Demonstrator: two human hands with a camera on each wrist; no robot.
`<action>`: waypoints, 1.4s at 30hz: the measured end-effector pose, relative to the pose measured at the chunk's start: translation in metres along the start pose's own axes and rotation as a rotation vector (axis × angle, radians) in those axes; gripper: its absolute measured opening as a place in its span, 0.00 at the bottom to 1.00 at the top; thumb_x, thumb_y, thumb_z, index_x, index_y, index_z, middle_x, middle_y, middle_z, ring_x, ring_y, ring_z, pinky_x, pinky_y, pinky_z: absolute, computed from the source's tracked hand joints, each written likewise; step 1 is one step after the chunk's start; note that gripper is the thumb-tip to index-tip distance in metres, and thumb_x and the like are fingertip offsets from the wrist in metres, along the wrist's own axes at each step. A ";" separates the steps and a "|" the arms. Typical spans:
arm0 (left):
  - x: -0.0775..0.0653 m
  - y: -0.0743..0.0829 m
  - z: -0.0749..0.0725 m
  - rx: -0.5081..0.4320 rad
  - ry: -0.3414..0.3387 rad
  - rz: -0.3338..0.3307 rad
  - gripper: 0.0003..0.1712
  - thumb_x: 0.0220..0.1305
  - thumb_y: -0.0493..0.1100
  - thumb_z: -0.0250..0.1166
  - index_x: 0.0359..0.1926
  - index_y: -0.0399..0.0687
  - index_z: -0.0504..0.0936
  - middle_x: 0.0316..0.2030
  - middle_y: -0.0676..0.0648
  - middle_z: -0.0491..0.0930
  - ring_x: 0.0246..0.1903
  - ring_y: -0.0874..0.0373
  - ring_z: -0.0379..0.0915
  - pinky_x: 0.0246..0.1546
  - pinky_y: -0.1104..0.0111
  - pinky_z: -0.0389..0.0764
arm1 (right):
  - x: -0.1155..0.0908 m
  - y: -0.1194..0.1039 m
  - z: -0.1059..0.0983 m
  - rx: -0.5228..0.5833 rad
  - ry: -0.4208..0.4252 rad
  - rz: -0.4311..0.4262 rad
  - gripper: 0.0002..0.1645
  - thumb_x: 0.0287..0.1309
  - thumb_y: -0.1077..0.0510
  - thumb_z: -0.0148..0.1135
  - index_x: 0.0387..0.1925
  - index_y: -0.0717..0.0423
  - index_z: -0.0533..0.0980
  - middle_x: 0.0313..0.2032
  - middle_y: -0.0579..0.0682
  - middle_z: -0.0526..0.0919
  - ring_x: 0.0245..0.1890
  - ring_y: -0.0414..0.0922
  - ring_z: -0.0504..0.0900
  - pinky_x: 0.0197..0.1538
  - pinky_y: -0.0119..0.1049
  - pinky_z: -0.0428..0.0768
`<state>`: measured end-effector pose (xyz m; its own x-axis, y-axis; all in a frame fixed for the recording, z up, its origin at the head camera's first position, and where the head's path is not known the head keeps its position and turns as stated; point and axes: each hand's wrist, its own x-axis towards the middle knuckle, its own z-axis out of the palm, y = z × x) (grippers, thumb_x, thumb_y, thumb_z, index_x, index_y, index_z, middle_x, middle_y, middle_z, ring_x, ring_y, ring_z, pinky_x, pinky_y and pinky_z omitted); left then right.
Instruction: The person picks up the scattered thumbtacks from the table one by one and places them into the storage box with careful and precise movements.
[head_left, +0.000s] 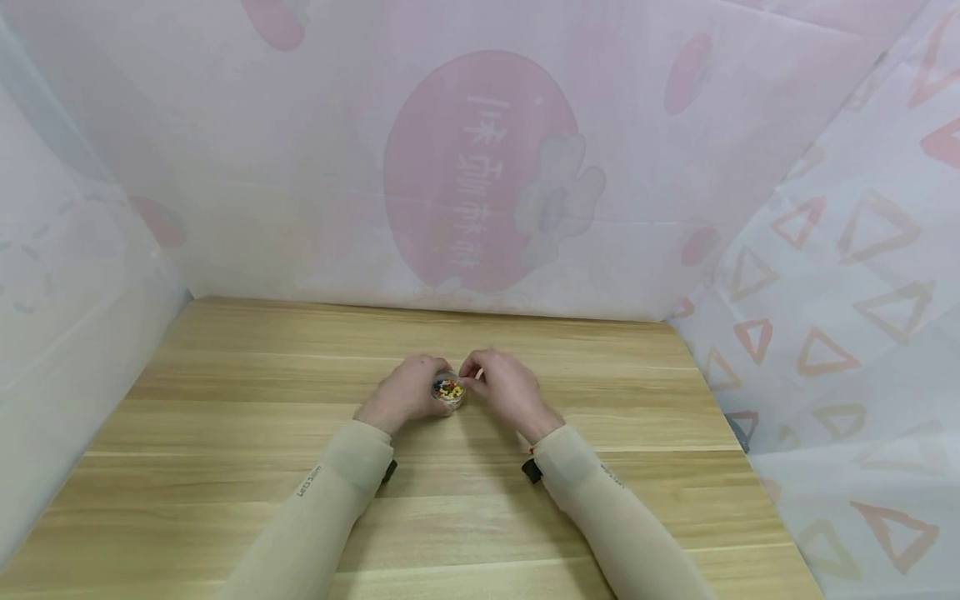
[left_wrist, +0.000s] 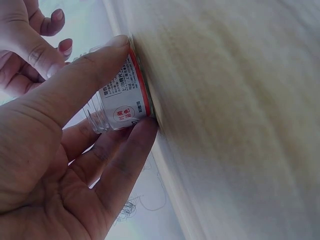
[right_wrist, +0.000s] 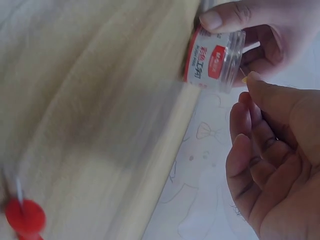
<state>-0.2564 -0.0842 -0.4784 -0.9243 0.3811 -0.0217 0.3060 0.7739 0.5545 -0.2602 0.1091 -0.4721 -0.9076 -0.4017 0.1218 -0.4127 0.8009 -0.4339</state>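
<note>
A small clear jar [head_left: 448, 392] of colourful push pins stands lidless on the table, its white label edged in red. My left hand [head_left: 407, 390] grips it, with the thumb on one side and fingers round the other in the left wrist view. At the jar's mouth, my right hand [head_left: 510, 390] pinches a yellow push pin [right_wrist: 244, 79] between thumb and forefinger. The pin's thin needle shows in the right wrist view, pointing toward the jar. The other right-hand fingers are loosely bent. A red push pin [right_wrist: 25, 217] lies on the table near the right wrist.
The wood-grain table [head_left: 225, 400] reaches back to a pink-and-white printed sheet [head_left: 315, 167]. More sheeting stands along both sides, with triangles on the right sheet [head_left: 825, 350]. Dark straps [head_left: 532, 471] show at the wrists below the beige sleeves.
</note>
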 end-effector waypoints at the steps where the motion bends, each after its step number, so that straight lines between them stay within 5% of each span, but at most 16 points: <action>1: 0.000 0.000 0.000 0.003 -0.001 -0.002 0.30 0.48 0.42 0.83 0.53 0.42 0.84 0.47 0.44 0.85 0.47 0.50 0.79 0.51 0.56 0.81 | 0.000 0.000 0.001 -0.003 -0.002 -0.001 0.05 0.63 0.50 0.72 0.39 0.40 0.83 0.35 0.35 0.84 0.31 0.34 0.79 0.32 0.32 0.79; 15: 0.000 0.001 -0.001 0.016 -0.013 -0.010 0.31 0.48 0.42 0.83 0.54 0.43 0.84 0.49 0.44 0.85 0.48 0.50 0.78 0.52 0.56 0.81 | 0.000 -0.002 0.007 -0.017 0.003 -0.006 0.03 0.64 0.48 0.71 0.37 0.37 0.83 0.35 0.33 0.82 0.31 0.33 0.78 0.31 0.32 0.78; 24: 0.000 0.001 0.000 0.017 -0.011 -0.014 0.31 0.47 0.42 0.84 0.53 0.43 0.84 0.48 0.45 0.85 0.47 0.51 0.79 0.53 0.56 0.81 | -0.008 0.007 -0.011 -0.052 -0.016 -0.022 0.04 0.62 0.49 0.72 0.37 0.39 0.83 0.36 0.34 0.84 0.32 0.34 0.79 0.34 0.33 0.79; 42: 0.000 0.000 0.004 0.021 -0.013 -0.045 0.31 0.47 0.45 0.84 0.54 0.49 0.85 0.50 0.47 0.84 0.50 0.52 0.78 0.56 0.56 0.79 | -0.039 0.024 -0.046 -0.188 -0.249 -0.104 0.04 0.62 0.54 0.73 0.39 0.43 0.84 0.34 0.36 0.83 0.33 0.36 0.79 0.35 0.38 0.79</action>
<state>-0.2553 -0.0823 -0.4814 -0.9342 0.3522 -0.0570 0.2693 0.8009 0.5349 -0.2378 0.1642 -0.4466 -0.8230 -0.5631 -0.0756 -0.5299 0.8087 -0.2554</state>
